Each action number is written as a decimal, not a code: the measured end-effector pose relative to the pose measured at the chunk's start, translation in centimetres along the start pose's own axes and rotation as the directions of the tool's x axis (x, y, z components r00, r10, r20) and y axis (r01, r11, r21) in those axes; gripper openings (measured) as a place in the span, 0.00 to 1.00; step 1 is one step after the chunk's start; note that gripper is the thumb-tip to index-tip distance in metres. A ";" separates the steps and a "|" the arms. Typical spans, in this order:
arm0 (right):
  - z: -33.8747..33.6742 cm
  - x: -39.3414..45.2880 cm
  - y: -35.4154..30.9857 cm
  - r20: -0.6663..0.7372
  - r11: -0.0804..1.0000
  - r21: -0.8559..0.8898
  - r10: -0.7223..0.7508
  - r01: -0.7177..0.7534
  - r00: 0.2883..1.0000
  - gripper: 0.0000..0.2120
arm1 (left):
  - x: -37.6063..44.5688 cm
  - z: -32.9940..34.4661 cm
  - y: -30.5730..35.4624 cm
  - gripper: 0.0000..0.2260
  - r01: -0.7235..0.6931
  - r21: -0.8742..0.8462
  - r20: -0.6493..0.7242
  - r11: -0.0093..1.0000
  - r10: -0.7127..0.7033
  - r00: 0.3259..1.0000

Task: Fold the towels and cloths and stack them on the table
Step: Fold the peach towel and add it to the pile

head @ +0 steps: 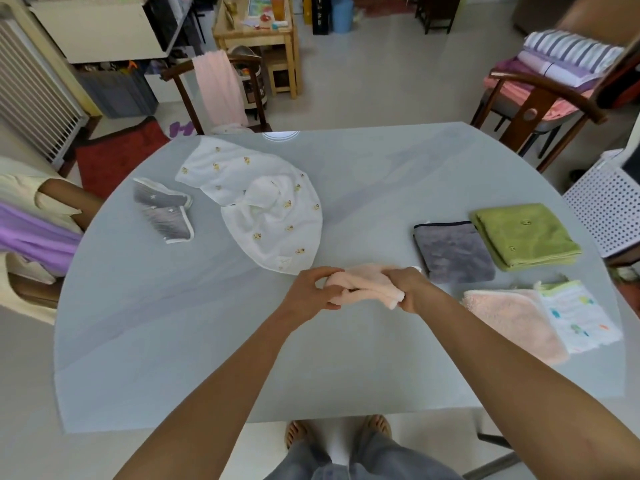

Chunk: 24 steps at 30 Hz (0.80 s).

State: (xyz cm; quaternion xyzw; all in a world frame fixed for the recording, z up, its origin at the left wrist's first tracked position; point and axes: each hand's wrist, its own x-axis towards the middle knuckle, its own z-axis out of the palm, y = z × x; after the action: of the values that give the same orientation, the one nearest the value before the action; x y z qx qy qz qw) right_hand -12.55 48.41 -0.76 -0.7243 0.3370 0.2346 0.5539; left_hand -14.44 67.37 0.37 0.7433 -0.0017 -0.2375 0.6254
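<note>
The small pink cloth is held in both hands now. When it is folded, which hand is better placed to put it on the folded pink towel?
Probably the right hand. It already grips the small pink cloth, and the folded pink towel lies on its side. The left hand would have to cross over.

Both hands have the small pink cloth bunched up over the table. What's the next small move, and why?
Probably pull the hands apart to open the pink cloth flat on the bare table before folding. The left hand and right hand grip it in a crumpled roll, with no straight edge to fold along. The folded pink towel beside it lies flat.
</note>
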 end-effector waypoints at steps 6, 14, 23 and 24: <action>-0.8 -0.7 0.5 -0.165 0.960 0.273 -0.012 0.058 0.986 0.15 | -0.1 -0.4 0.0 0.23 -0.213 0.195 -0.163 0.958 0.245 0.956; -2.2 -2.9 -1.8 -0.409 0.953 -0.194 -0.296 0.234 0.863 0.11 | -0.7 -1.2 0.0 0.15 0.179 -0.012 0.168 0.984 -0.174 0.970; 3.2 -8.9 -3.7 0.287 0.767 -0.239 -0.530 0.595 0.798 0.10 | 0.3 1.0 4.7 0.20 0.215 -0.602 0.054 0.769 -0.229 0.972; 2.8 -9.1 -3.8 0.284 0.778 -0.135 -0.562 0.613 0.777 0.08 | 0.3 0.5 4.3 0.21 0.217 -0.624 0.056 0.751 -0.234 0.971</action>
State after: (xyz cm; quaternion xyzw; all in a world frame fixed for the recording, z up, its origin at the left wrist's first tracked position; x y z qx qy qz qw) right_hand -15.67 53.77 7.41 -0.8181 -0.0014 0.1660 0.5505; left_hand -13.10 65.89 4.23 0.4913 0.1747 -0.2884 0.8031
